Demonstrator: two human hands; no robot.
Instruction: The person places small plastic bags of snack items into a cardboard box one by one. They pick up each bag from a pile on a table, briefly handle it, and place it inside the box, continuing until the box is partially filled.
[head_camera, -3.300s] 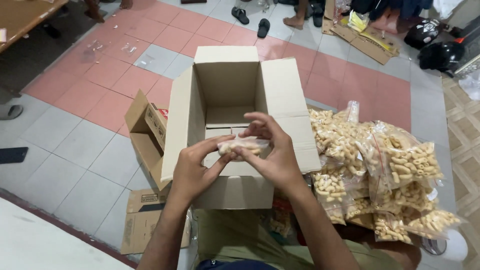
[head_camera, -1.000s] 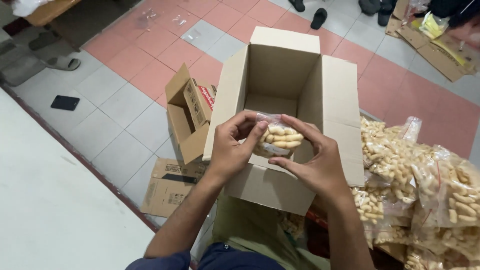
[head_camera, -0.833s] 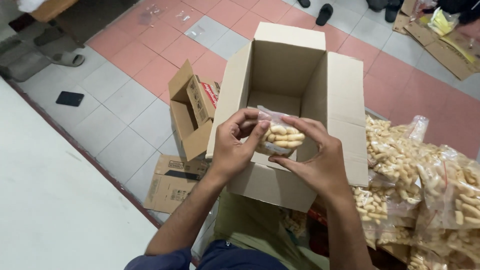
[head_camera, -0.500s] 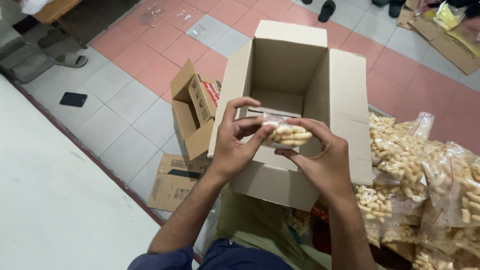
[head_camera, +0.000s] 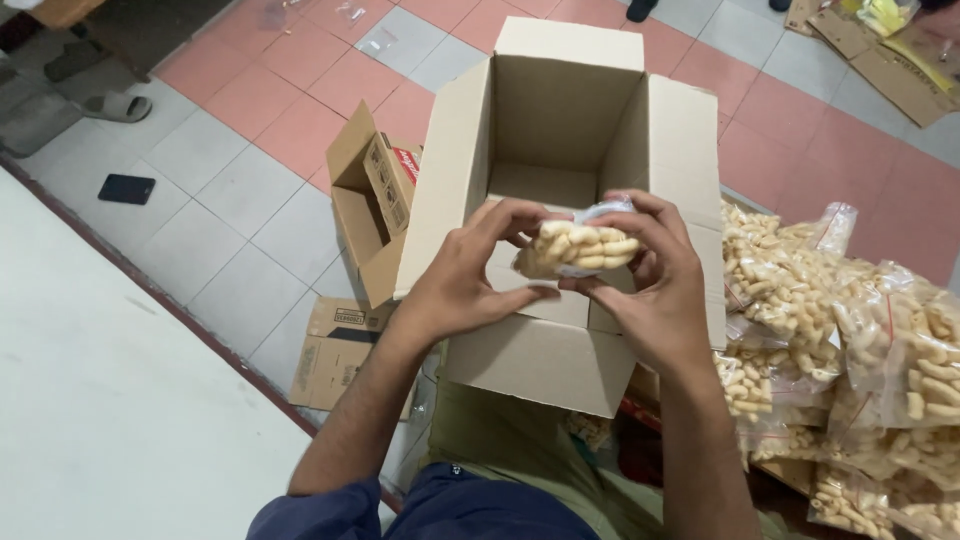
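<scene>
Both of my hands hold one small clear bag of pale puffed snacks (head_camera: 578, 250) over the near edge of a large open cardboard box (head_camera: 560, 120). My left hand (head_camera: 462, 280) grips the bag's left end from below and beside. My right hand (head_camera: 660, 290) wraps its right end, fingers curled over the top. The box stands on the tiled floor with its flaps up, and the part of its inside that I can see holds nothing.
A heap of filled snack bags (head_camera: 850, 340) lies to the right of the box. A smaller open carton (head_camera: 365, 210) and a flattened carton (head_camera: 335, 355) sit to the left. A dark phone (head_camera: 126, 188) and sandals (head_camera: 95, 100) lie on the floor farther left.
The bag has been turned in my hands and lifted slightly; my right hand's fingers now wrap over its top. The view has shifted a little toward the box.
</scene>
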